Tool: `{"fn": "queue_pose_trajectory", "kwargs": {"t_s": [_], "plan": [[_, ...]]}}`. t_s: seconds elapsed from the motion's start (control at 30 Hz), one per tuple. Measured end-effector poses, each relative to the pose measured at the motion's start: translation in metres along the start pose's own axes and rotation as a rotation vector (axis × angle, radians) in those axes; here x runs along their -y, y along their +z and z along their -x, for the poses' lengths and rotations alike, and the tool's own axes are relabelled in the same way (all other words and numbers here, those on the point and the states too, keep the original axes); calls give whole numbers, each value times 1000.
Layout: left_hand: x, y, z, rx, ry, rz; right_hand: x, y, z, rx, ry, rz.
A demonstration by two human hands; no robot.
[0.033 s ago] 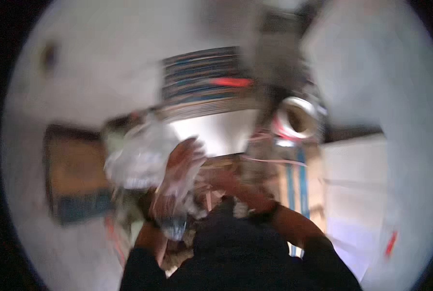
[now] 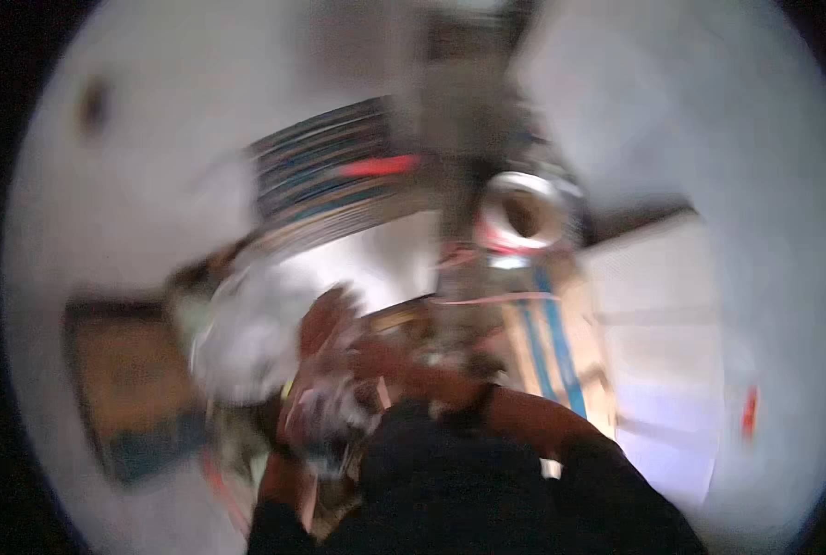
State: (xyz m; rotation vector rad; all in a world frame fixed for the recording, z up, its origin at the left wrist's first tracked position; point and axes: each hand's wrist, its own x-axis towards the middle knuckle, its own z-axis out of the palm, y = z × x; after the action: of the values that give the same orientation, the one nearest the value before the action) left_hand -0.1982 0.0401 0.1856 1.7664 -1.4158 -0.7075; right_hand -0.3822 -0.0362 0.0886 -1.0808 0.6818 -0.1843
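Crumpled clear plastic [image 2: 330, 407] bunches at my left hand [image 2: 325, 342], just beside a pale plastic bundle [image 2: 251, 347] on my left. The likeliest trouble, as I judge it, is a snag: thin, loose film this close to my fingers could wrap around them or tear if I pull unevenly. The bundle sits so near that a sideways sweep of my left arm could drag it along. A pink strand [image 2: 496, 300] stretches off to my right and might catch my right forearm if I swing it wide. Farther out, a white-rimmed round object [image 2: 498, 229] with a brown hollow looks clear of my elbows, though a long reach could knock it.

My left forearm rises steeply from the lower edge, the hand pointing up and away from me. My right forearm slants in from the lower right, a dark band at the wrist, bringing my right hand [image 2: 385, 363] across my front to meet the left. The left fingertips point away from my body, but blur hides whether they are spread or pressed together. I cannot tell whether my right fingers pinch the film or merely lie against it.
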Motion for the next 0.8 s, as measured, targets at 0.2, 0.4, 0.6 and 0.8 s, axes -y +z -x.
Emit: {"fn": "queue_pose_trajectory", "kwargs": {"t_s": [0.2,0.4,0.6,0.8], "plan": [[-15,93,-56,143,-155,772,9,-28,37,-125,-199,-209],[20,114,-83,437,-191,739,24,-110,90,-741,-146,-328],[-36,202,-93,495,-117,770,34,-62,111,-541,-235,-240],[-86,202,-96,607,-513,1310,0,-101,124,-777,-263,133]]}}
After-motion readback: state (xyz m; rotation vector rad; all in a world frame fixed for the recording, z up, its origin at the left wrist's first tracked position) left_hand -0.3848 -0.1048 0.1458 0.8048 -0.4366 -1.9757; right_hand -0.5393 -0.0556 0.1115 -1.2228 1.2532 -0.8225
